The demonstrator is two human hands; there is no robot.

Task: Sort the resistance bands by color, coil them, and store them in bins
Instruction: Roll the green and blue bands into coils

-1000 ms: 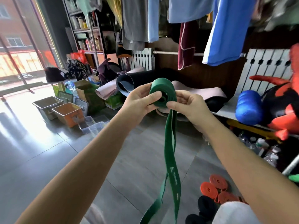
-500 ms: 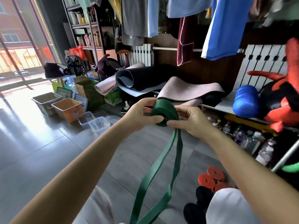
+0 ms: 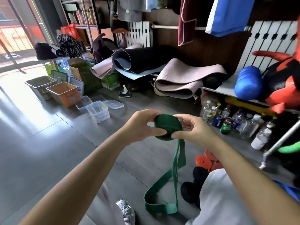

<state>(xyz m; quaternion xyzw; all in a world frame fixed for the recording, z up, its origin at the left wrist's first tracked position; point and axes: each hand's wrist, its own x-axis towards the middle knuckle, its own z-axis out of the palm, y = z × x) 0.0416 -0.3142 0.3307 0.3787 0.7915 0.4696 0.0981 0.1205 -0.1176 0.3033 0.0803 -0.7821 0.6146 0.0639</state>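
A dark green resistance band [image 3: 167, 125] is partly rolled into a thick coil in front of me, and its loose loop hangs down to about shoe height. My left hand [image 3: 142, 125] grips the coil's left side, thumb at the front. My right hand [image 3: 193, 129] pinches the right side where the tail leaves the roll. Coiled orange bands [image 3: 203, 160] and coiled black bands [image 3: 189, 190] lie on the floor at the lower right. Clear plastic bins [image 3: 98, 112] stand on the floor to the left, with an orange bin [image 3: 63, 93] and a grey bin [image 3: 40, 84] behind them.
Rolled yoga mats [image 3: 178, 78] and a blue foam roller [image 3: 248, 84] lie on a low shelf ahead. Bottles and cans [image 3: 227, 122] crowd the floor under it. Clothes hang above. My shoe [image 3: 125, 211] and knee show at the bottom. Grey tiled floor spreads to the left.
Both hands have dropped lower with the coil, and the coil has grown. The hanging tail is shorter, its looped end now lifted into view.
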